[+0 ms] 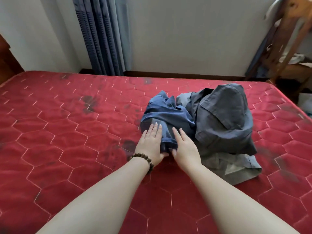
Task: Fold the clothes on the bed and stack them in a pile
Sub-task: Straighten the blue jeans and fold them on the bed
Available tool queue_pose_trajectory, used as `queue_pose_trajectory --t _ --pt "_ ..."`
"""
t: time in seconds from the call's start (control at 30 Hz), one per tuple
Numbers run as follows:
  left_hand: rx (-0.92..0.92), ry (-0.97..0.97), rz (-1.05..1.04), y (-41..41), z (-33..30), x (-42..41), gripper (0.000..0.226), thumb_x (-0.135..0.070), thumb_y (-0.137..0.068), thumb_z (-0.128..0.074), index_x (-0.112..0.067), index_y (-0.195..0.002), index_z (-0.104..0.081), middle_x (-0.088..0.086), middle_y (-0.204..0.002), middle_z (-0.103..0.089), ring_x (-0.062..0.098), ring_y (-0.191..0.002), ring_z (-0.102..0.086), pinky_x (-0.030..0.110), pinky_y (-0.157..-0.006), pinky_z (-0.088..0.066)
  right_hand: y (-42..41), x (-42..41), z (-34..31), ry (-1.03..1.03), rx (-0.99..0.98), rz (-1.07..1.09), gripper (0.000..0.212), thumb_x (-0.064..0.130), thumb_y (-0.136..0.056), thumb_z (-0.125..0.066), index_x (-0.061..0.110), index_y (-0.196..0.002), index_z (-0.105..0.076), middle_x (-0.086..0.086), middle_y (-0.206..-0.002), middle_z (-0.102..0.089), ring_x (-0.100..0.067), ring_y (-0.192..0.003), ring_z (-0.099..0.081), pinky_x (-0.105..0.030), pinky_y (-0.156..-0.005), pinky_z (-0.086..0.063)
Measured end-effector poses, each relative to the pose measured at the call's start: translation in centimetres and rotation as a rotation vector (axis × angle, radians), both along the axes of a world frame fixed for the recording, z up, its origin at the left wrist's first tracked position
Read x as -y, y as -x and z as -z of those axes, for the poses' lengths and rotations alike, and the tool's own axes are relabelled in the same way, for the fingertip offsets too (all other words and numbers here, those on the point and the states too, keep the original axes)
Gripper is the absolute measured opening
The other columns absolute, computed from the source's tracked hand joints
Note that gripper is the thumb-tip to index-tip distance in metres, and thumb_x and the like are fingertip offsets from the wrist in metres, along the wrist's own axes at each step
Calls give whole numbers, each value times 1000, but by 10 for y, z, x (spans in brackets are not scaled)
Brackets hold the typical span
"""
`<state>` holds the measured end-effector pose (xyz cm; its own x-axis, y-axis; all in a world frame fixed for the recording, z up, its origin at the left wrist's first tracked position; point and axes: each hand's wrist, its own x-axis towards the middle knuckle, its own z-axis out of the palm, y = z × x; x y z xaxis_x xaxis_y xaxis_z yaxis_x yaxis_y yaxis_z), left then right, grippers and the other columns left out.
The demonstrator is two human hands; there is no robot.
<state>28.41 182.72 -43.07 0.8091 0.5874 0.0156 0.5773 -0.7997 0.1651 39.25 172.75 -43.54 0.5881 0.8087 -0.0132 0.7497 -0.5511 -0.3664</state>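
The crumpled blue cotton garment [166,115] lies right of centre on the red quilted bed [67,132], touching a dark grey shirt [224,119] heaped further right. Left hand [150,144] and right hand [185,149] press flat, fingers straight, thumbs tucked at its near edge. It looks soft, light, floppy: best gripped by hem corners

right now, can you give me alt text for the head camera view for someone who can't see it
Two bare hands, left hand and right hand, rest with straight fingers on a crumpled blue garment on a red quilted mattress. A dark grey garment is heaped right beside it, over a lighter grey one.
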Motion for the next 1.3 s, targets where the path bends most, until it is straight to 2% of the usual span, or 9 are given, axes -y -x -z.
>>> queue_pose_trajectory --t 0.1,0.17,0.23,0.33,0.5,0.67,1.0,1.2,1.3 --pt "65 22 14 -3 16 -8 73 -24 -88 -56 -10 -150 -20 6 -156 -26 17 -145 -19 26 -118 -8 -8 -5 9 -5 21 -13 39 26 -91 -52 24 -130 -53 -3 -134 -54 -26 -120 -51 -35 -93 -44" --pt "147 82 -3 2 22 -6 53 -11 -83 -53 -12 -136 -46 6 -137 -52 22 -129 -43 28 -110 -27 -4 -2 12 -26 44 -9 21 25 -92 -48 22 -110 -59 -2 -107 -65 -29 -101 -58 -36 -75 -44" --pt "200 139 -45 12 26 0 35 -8 -80 -53 -15 -114 -59 5 -113 -64 26 -108 -55 34 -92 -41 5 6 16 -76 57 -19 19 25 -93 -47 21 -108 -58 -1 -100 -66 -28 -96 -59 -37 -71 -42" --pt "186 161 -68 31 30 13 23 -12 -83 -55 -16 -104 -60 4 -101 -63 28 -98 -59 40 -81 -45 22 24 22 -149 44 -50 17 23 -93 -47 19 -106 -58 1 -95 -63 -23 -96 -58 -38 -72 -42" --pt "179 156 -44 76 26 33 17 -24 -87 -55 -19 -103 -57 -1 -101 -61 23 -99 -58 36 -80 -44 60 48 18 -203 3 -104 9 12 -86 -56 10 -93 -61 -4 -83 -62 -28 -82 -58 -39 -69 -45" --pt "186 246 -16 136 -13 57 27 -40 -87 -60 -15 -95 -58 2 -96 -62 23 -94 -56 35 -77 -41 106 72 -11 -161 -77 -137 8 18 -90 -57 10 -91 -59 -3 -84 -64 -28 -86 -59 -39 -70 -44" --pt "269 444 -72 272 -158 120 26 -28 -77 -73 -14 -79 -51 0 -78 -54 19 -74 -50 36 -70 -43 236 137 -158 -114 -205 -94 20 26 -96 -51 9 -84 -50 -9 -77 -63 -34 -75 -57 -41 -61 -41" --pt "290 448 16 346 -256 151 13 -19 -85 -68 -10 -90 -60 2 -86 -57 22 -82 -54 29 -75 -42 311 176 -254 -243 -211 -27 24 19 -95 -54 17 -73 -42 -8 -71 -60 -30 -69 -53 -33 -58 -26" --pt "282 464 62 367 -300 164 20 -25 -90 -64 -6 -89 -62 4 -83 -61 23 -79 -56 33 -73 -44 333 185 -293 -270 -198 -27 16 17 -94 -53 7 -81 -53 -12 -78 -63 -33 -73 -55 -38 -60 -37"
